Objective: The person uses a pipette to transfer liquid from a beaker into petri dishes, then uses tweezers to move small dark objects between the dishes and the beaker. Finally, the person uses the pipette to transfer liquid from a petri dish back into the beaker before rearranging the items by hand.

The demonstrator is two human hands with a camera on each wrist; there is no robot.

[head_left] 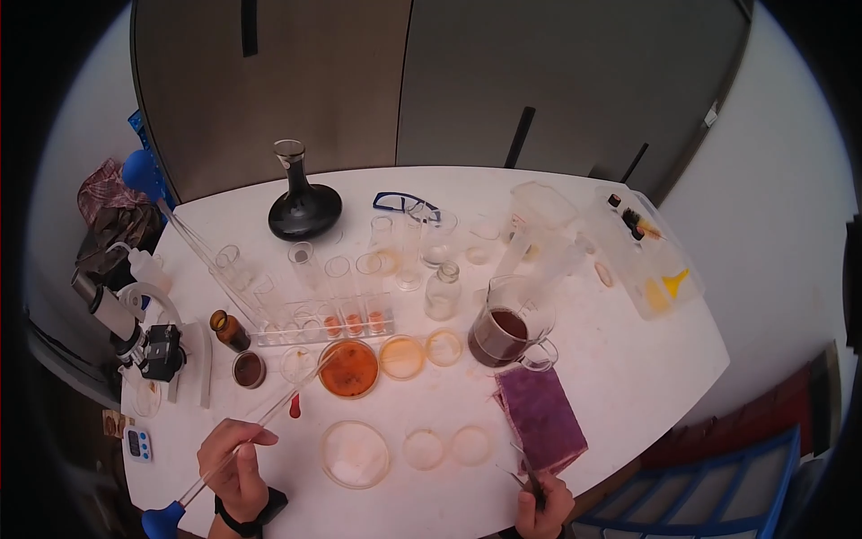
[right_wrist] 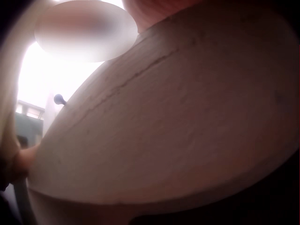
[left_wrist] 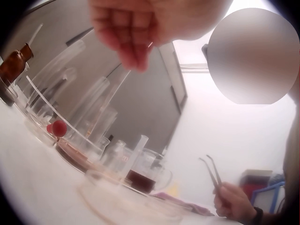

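My left hand (head_left: 235,463) grips a long glass pipette (head_left: 274,411) with a blue rubber bulb (head_left: 163,521) at its lower end. The pipette slants up to the right, its thin tip overlapping a petri dish of orange-brown liquid (head_left: 350,370). Tweezers (head_left: 532,483) sit in my right hand (head_left: 546,510) near the front edge, their tips pointing up and apart, beside a purple cloth (head_left: 541,418). In the left wrist view the tweezers (left_wrist: 213,172) are raised beyond the glassware. The right wrist view mostly shows the table (right_wrist: 164,117) surface.
Petri dishes (head_left: 356,455) spread between the hands. Behind them stand a tube rack (head_left: 323,334), a jug of dark liquid (head_left: 498,337) and a dark flask (head_left: 305,211). A microscope (head_left: 162,352) and brown bottle (head_left: 230,331) are left; a plastic tray (head_left: 682,260) is right.
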